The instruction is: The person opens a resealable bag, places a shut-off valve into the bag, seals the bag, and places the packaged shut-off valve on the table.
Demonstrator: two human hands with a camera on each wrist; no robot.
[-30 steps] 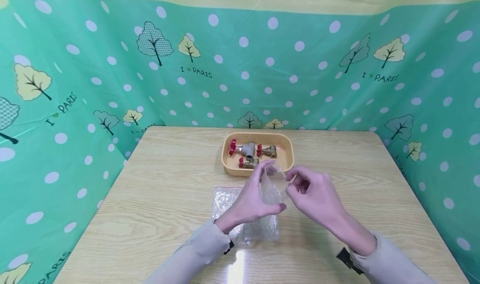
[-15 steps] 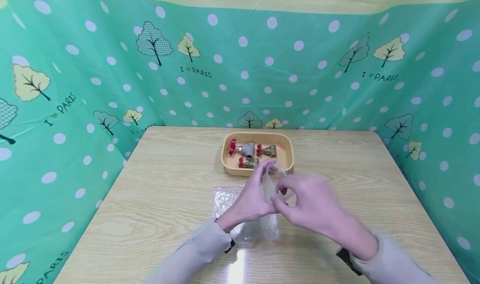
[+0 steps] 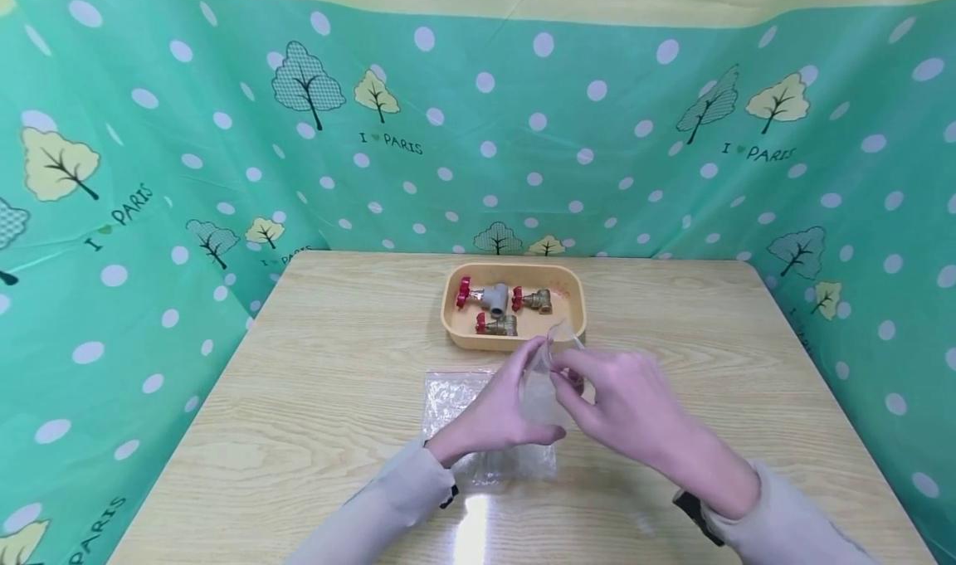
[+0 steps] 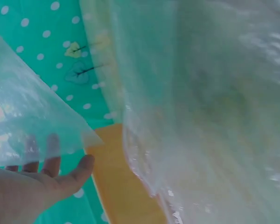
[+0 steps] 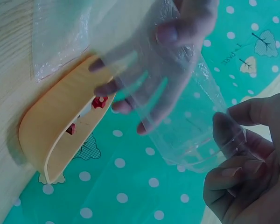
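A clear plastic bag [image 3: 539, 399] is held up over the table between both hands. My right hand [image 3: 623, 399] pinches its edge with curled fingers and thumb. My left hand [image 3: 496, 411] spreads wide around the bag; in the right wrist view its straight fingers [image 5: 151, 109] show through the film, with the thumb in front. The left wrist view has these spread fingers at lower left, beside a large sheet of film [image 4: 214, 116]. Another clear bag [image 3: 448, 395], with a red line along its top, lies flat beneath, partly hidden by the left hand.
Behind the hands stands a tan plastic tub [image 3: 571, 304]. It holds a grey valve [image 3: 493, 298] and two brass valves, one of them a brass valve [image 3: 536, 301] at the right, all with red handwheels. A green dotted curtain [image 3: 523, 133] surrounds the wooden table [image 3: 299, 399].
My right hand has moved left onto the bag's edge and now pinches it. The bag's upper corner has shifted slightly right, and the left hand has dropped a little.
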